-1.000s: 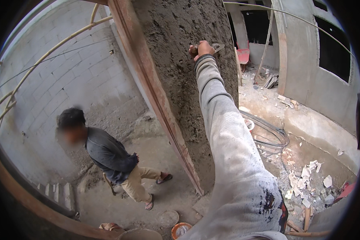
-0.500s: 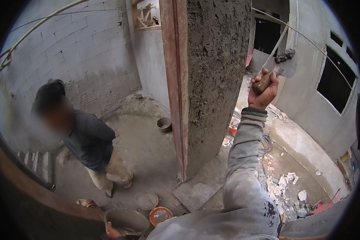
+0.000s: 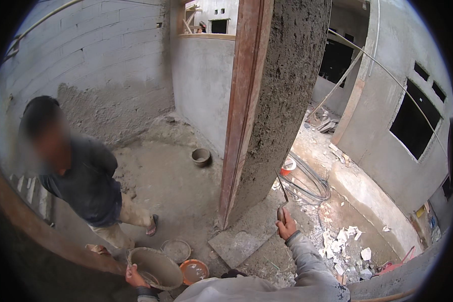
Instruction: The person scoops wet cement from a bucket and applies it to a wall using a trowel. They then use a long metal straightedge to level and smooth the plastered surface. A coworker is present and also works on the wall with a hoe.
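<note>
My right hand (image 3: 287, 227) is closed round the brown handle of a trowel (image 3: 281, 212). The trowel's thin blade, seen nearly edge-on, points up beside the lower part of a mortar-coated column (image 3: 279, 100); I cannot make out whether the two touch. At the lower left my left hand (image 3: 134, 277) grips the rim of a grey bucket (image 3: 168, 267), which is tilted toward me and has a little wet grey material low inside. Next to it are a round grey container (image 3: 176, 250) and an orange-rimmed bowl (image 3: 194, 272).
A person (image 3: 80, 166) in a dark top stands at left, near a block wall (image 3: 110, 55). A reddish frame (image 3: 241, 110) edges the column. A small bucket (image 3: 201, 157) sits on the wet floor. Coiled cable (image 3: 312, 183) and white rubble (image 3: 340, 244) lie at right.
My right hand has brought the trowel down from high on the right to low beside the column; the mortar lump on its blade no longer shows. The person at left has shifted slightly left.
</note>
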`<state>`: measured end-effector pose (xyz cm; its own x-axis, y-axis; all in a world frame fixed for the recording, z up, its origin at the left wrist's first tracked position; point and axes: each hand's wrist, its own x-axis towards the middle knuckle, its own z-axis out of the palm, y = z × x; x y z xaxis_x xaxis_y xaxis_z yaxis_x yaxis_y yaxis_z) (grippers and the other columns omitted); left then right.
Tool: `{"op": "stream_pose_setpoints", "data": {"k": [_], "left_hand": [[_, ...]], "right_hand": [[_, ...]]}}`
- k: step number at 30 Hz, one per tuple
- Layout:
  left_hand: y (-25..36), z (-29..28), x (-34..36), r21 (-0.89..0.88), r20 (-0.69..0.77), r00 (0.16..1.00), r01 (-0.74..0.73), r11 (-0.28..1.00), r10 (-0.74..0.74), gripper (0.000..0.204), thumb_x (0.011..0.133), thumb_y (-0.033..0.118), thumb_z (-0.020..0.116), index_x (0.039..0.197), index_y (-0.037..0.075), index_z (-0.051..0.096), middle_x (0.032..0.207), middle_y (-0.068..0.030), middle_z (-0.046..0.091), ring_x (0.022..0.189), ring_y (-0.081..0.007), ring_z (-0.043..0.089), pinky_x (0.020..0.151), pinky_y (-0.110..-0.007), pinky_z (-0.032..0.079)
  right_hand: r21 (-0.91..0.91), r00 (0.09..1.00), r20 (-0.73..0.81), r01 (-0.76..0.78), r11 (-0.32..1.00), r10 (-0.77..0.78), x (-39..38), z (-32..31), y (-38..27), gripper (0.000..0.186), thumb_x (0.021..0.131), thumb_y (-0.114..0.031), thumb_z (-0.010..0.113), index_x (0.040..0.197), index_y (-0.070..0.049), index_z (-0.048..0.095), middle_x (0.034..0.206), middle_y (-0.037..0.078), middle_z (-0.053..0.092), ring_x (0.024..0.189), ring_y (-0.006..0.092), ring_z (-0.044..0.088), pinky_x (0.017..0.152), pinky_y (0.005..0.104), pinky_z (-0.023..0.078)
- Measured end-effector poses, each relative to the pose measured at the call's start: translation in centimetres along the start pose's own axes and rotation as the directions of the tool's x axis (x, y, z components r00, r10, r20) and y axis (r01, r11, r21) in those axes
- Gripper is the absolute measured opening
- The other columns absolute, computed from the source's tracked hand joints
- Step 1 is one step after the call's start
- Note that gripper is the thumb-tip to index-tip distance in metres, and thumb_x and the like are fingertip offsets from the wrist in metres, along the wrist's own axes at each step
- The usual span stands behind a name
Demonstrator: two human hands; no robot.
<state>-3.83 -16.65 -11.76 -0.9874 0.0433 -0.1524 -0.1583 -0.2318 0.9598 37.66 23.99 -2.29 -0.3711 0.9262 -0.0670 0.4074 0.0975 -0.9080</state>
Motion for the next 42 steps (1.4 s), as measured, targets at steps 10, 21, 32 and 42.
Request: {"op": "stream_pose_setpoints", "data": {"k": [10,21,32,42], "left_hand": [[-6.6,0.2,2.4,0.088,-0.122,0.982,0.152,0.984,-0.141,0.038,0.079,0.008,0.068,0.115,-0.004,0.063,0.104,-0.0094,0.068,0.087,-0.0178,0.062,0.080,-0.032,0.050],[-11.1,7.6,3.5,0.020,-0.293,0.744,0.632,0.774,-0.600,0.057,0.084,0.031,0.060,0.126,-0.007,0.052,0.129,-0.0178,0.054,0.113,-0.0317,0.055,0.096,-0.043,0.043],[-6.1,7.0,5.1,-0.105,-0.231,0.787,0.564,0.819,-0.572,0.049,0.084,0.029,0.061,0.130,0.014,0.051,0.132,-0.0108,0.046,0.117,-0.0311,0.046,0.088,-0.055,0.042],[-7.1,7.4,5.0,-0.160,-0.222,0.807,0.524,0.836,-0.548,0.045,0.085,0.028,0.062,0.126,0.011,0.055,0.125,-0.0090,0.052,0.107,-0.0279,0.052,0.080,-0.047,0.047]], "right_hand": [[-0.605,0.388,0.147,-0.693,0.393,0.910,-27.3,6.2,28.1,0.048,0.077,-0.027,0.062,0.119,-0.003,0.058,0.092,0.016,0.066,0.082,0.0290,0.065,0.068,0.0411,0.052],[-0.049,0.591,-0.239,-0.800,0.598,0.771,-25.9,-1.5,35.4,0.040,0.067,-0.011,0.072,0.102,0.006,0.063,0.081,0.012,0.065,0.065,0.0225,0.061,0.058,0.0360,0.050],[-0.765,0.525,0.248,-0.410,0.497,0.814,-17.8,7.3,22.5,0.071,0.075,-0.063,0.063,0.107,0.000,0.068,0.106,0.017,0.068,0.106,0.0304,0.062,0.087,0.0376,0.049],[-0.790,0.543,0.273,-0.345,0.507,0.794,-17.4,4.6,26.4,0.069,0.078,-0.061,0.060,0.115,-0.003,0.063,0.115,0.016,0.064,0.112,0.0302,0.058,0.094,0.0391,0.045]]}}
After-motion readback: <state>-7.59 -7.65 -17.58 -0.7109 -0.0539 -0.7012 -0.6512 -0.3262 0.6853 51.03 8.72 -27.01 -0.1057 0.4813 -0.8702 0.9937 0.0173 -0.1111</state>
